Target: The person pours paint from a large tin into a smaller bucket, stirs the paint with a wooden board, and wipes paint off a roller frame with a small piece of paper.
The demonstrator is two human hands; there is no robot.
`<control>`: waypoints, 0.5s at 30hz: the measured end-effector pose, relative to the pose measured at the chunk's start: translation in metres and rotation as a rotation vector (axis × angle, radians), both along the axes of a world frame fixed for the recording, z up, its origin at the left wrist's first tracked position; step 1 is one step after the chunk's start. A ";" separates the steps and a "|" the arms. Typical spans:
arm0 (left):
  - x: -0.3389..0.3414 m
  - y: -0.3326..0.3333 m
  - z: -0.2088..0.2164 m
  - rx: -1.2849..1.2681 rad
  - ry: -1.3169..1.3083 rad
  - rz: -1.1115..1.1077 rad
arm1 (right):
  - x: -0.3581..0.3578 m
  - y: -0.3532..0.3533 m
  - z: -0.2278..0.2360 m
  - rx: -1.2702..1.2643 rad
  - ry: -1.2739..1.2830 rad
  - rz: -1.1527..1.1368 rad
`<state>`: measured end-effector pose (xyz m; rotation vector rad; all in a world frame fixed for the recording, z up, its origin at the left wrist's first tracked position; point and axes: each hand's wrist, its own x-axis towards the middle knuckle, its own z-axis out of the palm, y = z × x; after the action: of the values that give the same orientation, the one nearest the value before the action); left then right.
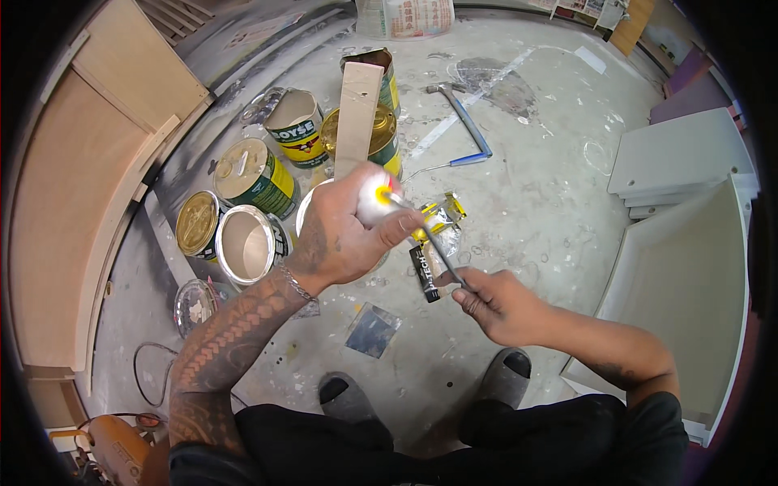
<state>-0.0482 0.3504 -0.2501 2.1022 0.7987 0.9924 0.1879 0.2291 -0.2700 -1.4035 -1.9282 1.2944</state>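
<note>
In my left hand, closed round it, is a white rounded container with a yellow spot on its end and a bit of red. My right hand is closed on a thin dark metal rod. The rod slants up to the left, past my left thumb, and its far end meets the yellow spot. Whether it goes in or only touches, I cannot tell. Below my hands, a yellow and silver wrapper and a small black packet lie on the floor.
Several paint cans stand on the left, some opened, with a wooden board resting on one. A hammer and a blue-handled tool lie ahead. A dark square sheet lies before my feet. White panels stand at right.
</note>
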 end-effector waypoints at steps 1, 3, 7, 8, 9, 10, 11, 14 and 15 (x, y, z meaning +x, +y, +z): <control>0.001 -0.003 -0.003 -0.011 0.048 0.059 | -0.001 -0.001 -0.001 0.000 0.002 0.000; 0.007 -0.005 -0.009 0.045 0.012 0.124 | -0.004 -0.003 -0.003 0.033 -0.087 0.045; 0.007 -0.007 -0.011 0.087 -0.041 0.117 | -0.007 -0.004 -0.003 0.032 -0.098 0.063; 0.007 -0.007 -0.012 0.105 -0.054 0.120 | -0.007 -0.003 -0.003 0.021 -0.095 0.063; 0.007 -0.007 -0.012 0.124 -0.067 0.125 | -0.008 -0.003 -0.003 0.009 -0.092 0.063; 0.006 -0.007 -0.012 0.124 -0.068 0.124 | -0.009 -0.004 -0.003 0.009 -0.093 0.063; 0.006 -0.006 -0.013 0.138 -0.058 0.128 | -0.011 -0.005 -0.003 0.016 -0.076 0.058; 0.005 -0.009 -0.009 0.150 -0.039 0.122 | -0.012 -0.005 -0.001 -0.011 -0.048 0.056; 0.004 -0.009 -0.007 0.147 -0.030 0.110 | -0.012 -0.005 -0.001 -0.046 -0.035 0.057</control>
<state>-0.0439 0.3409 -0.2572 2.1811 0.8574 1.1701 0.1760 0.2241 -0.2711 -1.4116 -1.9872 1.3565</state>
